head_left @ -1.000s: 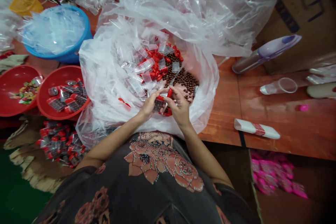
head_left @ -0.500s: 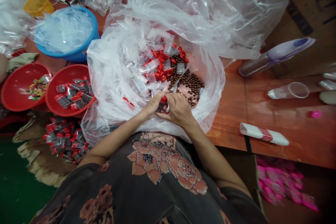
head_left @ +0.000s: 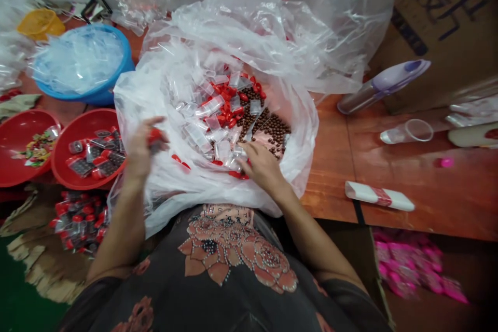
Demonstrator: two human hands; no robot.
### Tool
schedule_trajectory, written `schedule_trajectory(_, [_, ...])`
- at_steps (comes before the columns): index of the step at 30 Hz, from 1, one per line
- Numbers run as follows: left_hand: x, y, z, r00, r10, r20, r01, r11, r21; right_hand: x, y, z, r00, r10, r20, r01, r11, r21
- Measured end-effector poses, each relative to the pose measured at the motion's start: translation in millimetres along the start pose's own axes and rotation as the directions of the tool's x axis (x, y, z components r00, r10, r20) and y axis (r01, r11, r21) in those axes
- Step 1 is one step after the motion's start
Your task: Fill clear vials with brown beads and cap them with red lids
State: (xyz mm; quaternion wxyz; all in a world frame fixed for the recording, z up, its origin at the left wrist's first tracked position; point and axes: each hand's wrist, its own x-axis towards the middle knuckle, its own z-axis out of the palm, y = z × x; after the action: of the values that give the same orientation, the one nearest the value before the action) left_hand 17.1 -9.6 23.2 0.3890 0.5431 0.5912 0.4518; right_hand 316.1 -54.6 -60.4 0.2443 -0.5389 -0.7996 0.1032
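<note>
My left hand [head_left: 140, 153], smeared by motion, is closed around a small container with a red cap [head_left: 155, 136], left of the bag's middle. Most of that container's body is hidden by the fingers. My right hand [head_left: 266, 166] reaches over the near part of the pile, fingers slightly apart, their tips at the clear plastic containers [head_left: 198, 137]. Whether they touch one I cannot tell. Red caps [head_left: 225, 109] and small brown balls [head_left: 272, 127] lie beside these containers inside a large white plastic bag [head_left: 303, 150].
At left stand a red bowl of filled, red-capped containers [head_left: 66, 179], another red bowl with colourful pieces [head_left: 11, 179] and a blue basin [head_left: 103, 96]. More filled containers [head_left: 80, 223] lie below. On the right are a clear cup [head_left: 418, 130], a purple-topped bottle [head_left: 383, 85] and a cardboard box [head_left: 447, 62].
My hands were together on a red-capped container; now they are apart. My left hand has carried it leftward, and my right hand has come away over the clear containers. The view has shifted slightly.
</note>
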Motion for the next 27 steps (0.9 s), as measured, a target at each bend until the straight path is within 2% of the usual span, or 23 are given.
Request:
schedule_trajectory(1, [7,3,-29.2,0.981,0.103,-0.167,-0.073,0.982,0.175,-2,12,-5,0.998,0.065,0.006,-0.065,0.998,-0.009])
schedule_trajectory(2, [13,5,-56.9,0.95,0.189,-0.247,-0.089,0.926,0.367,-2,24,-9,0.993,0.118,0.012,-0.117,0.993,-0.025])
schedule_trajectory(3, [18,7,-81.1,0.935,0.242,-0.261,-0.075,0.851,0.521,-2,35,-12,0.988,0.15,0.028,-0.148,0.988,-0.045])
schedule_trajectory(4, [22,8,-100.2,0.927,0.264,-0.267,-0.059,0.805,0.591,1,43,-14,0.986,0.163,0.045,-0.16,0.985,-0.063])
schedule_trajectory(6, [29,9,-117.4,0.911,0.335,-0.241,-0.037,0.648,0.761,13,50,-13,0.986,0.126,0.109,-0.117,0.989,-0.09])
schedule_trajectory(7, [32,8,-114.3,0.899,0.38,-0.219,-0.047,0.58,0.813,21,49,-11,0.986,0.081,0.146,-0.067,0.993,-0.095])
schedule_trajectory(9, [38,7,-86.2,0.874,0.466,-0.141,-0.133,0.506,0.852,41,42,-3,0.974,-0.043,0.221,0.066,0.993,-0.096])
schedule_trajectory(10, [39,6,-63.6,0.852,0.512,-0.108,-0.214,0.528,0.822,52,38,2,0.962,-0.109,0.252,0.137,0.986,-0.096])
schedule_trajectory(11, [39,5,-37.4,0.856,0.516,-0.031,-0.314,0.567,0.762,61,33,7,0.947,-0.158,0.28,0.193,0.976,-0.102])
schedule_trajectory(12, [38,3,-9.4,0.878,0.462,0.122,-0.418,0.619,0.665,69,30,12,0.933,-0.19,0.307,0.233,0.966,-0.112])
schedule_trajectory(13, [36,1,18.5,0.87,0.424,0.251,-0.488,0.666,0.564,75,27,16,0.92,-0.206,0.332,0.26,0.957,-0.126])
schedule_trajectory(14, [32,-1,45.1,0.83,0.401,0.387,-0.553,0.68,0.482,79,26,19,0.913,-0.206,0.351,0.27,0.952,-0.143])
schedule_trajectory(15, [29,-4,69.3,0.773,0.369,0.516,-0.604,0.676,0.422,80,26,20,0.913,-0.194,0.359,0.265,0.951,-0.161])
schedule_trajectory(16, [26,-7,90.5,0.724,0.338,0.602,-0.634,0.669,0.388,80,28,20,0.921,-0.167,0.352,0.24,0.955,-0.175])
schedule_trajectory(18, [23,-13,124.2,0.631,0.296,0.717,-0.688,0.641,0.341,73,36,13,0.959,-0.037,0.282,0.091,0.979,-0.184])
schedule_trajectory(19, [24,-17,137.4,0.597,0.287,0.749,-0.707,0.629,0.323,67,42,7,0.97,0.078,0.23,-0.038,0.984,-0.174])
schedule_trajectory(20, [26,-20,149.0,0.568,0.284,0.772,-0.725,0.617,0.306,60,49,-1,0.96,0.21,0.186,-0.184,0.971,-0.151])
schedule_trajectory(22, [32,-25,169.4,0.516,0.272,0.812,-0.756,0.591,0.282,46,65,-18,0.875,0.456,0.163,-0.444,0.89,-0.107])
schedule_trajectory(23, [36,-27,179.1,0.49,0.256,0.833,-0.77,0.575,0.276,39,72,-26,0.826,0.527,0.199,-0.515,0.85,-0.111])
schedule_trajectory(25, [41,-29,197.7,0.433,0.206,0.877,-0.797,0.543,0.266,29,83,-38,0.745,0.621,0.244,-0.593,0.783,-0.185])
schedule_trajectory(27, [43,-31,214.3,0.385,0.153,0.91,-0.821,0.508,0.262,24,87,-43,0.713,0.671,0.203,-0.618,0.739,-0.27])
